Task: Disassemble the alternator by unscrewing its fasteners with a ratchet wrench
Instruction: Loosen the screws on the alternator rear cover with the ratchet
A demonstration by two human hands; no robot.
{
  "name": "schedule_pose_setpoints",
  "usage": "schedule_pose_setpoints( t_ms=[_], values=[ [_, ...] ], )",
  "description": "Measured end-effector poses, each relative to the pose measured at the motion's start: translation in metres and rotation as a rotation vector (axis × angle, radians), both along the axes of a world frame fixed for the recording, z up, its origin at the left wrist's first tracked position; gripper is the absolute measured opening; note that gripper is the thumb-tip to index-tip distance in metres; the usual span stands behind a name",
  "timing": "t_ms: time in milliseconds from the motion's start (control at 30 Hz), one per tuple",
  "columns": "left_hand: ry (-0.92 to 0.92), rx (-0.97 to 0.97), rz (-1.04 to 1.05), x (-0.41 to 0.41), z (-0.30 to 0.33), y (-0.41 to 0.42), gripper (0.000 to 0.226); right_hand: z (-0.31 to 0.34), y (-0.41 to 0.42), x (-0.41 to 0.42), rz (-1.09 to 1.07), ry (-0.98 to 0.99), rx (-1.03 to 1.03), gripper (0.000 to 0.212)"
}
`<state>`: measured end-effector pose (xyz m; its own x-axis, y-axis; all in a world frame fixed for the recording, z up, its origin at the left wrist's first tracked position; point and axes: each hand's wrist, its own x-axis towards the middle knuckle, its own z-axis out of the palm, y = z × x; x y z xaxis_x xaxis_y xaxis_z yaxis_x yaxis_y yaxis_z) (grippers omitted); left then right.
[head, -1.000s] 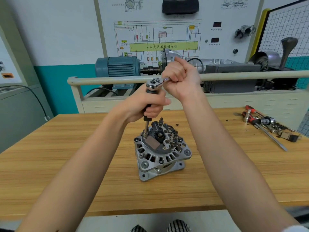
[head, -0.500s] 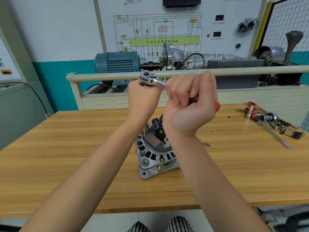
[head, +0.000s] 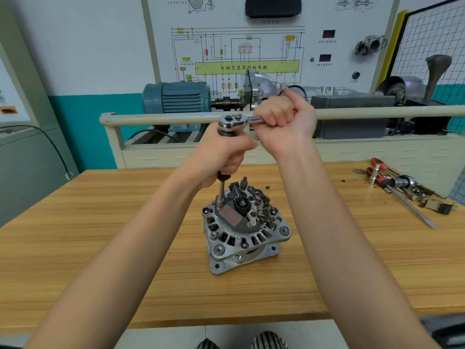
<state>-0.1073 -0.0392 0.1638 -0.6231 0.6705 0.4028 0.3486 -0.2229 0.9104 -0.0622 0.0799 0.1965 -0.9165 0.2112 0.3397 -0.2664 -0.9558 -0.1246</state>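
- Wooden tabletop (head: 100, 248): light grain running left to right, with its near edge across the bottom of the view.
- Alternator (head: 245, 230): stands on its flat base near the middle of the tabletop, with its finned rear end facing up.
- Loose hand tools (head: 402, 187): a cluster at the far right corner, including red-handled screwdrivers, metal sockets and a long steel shaft pointing toward the right edge.
- Small dark specks (head: 267, 187): lie just behind the alternator.

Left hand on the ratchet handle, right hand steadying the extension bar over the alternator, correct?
Swapped. The head view shows the right hand gripping the ratchet wrench handle, and the left hand steadying the extension bar over the alternator.
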Motion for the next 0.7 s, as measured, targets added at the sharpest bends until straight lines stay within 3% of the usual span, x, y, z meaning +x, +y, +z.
schedule_pose_setpoints(
  t_ms=[167, 233, 300, 367, 533, 633, 700],
  values=[
    [0.058, 0.233, 0.585, 0.011, -0.006, 0.018, 0.04, -0.029, -0.051, 0.032, -0.673, 0.347, 0.136, 0.051],
    [0.117, 0.279, 0.662, 0.012, -0.009, 0.019, 0.043, -0.038, -0.071, 0.037, -0.87, 0.467, 0.196, 0.042],
    [0.125, 0.266, 0.646, 0.012, -0.011, 0.017, 0.043, -0.038, -0.076, 0.038, -0.926, 0.487, 0.222, 0.035],
    [0.098, 0.198, 0.531, 0.011, -0.008, 0.009, 0.041, -0.032, -0.066, 0.037, -0.836, 0.441, 0.222, 0.036],
    [0.121, 0.018, -0.07, -0.006, 0.004, -0.017, 0.035, -0.002, -0.019, 0.017, -0.208, 0.1, 0.194, 0.06],
    [0.067, -0.086, -0.301, -0.009, 0.004, -0.015, 0.037, 0.005, -0.006, -0.007, 0.151, -0.018, 0.131, 0.059],
    [0.007, -0.137, -0.404, -0.006, 0.002, -0.01, 0.036, 0.006, -0.003, -0.016, 0.275, -0.061, 0.127, 0.05]
  ],
)
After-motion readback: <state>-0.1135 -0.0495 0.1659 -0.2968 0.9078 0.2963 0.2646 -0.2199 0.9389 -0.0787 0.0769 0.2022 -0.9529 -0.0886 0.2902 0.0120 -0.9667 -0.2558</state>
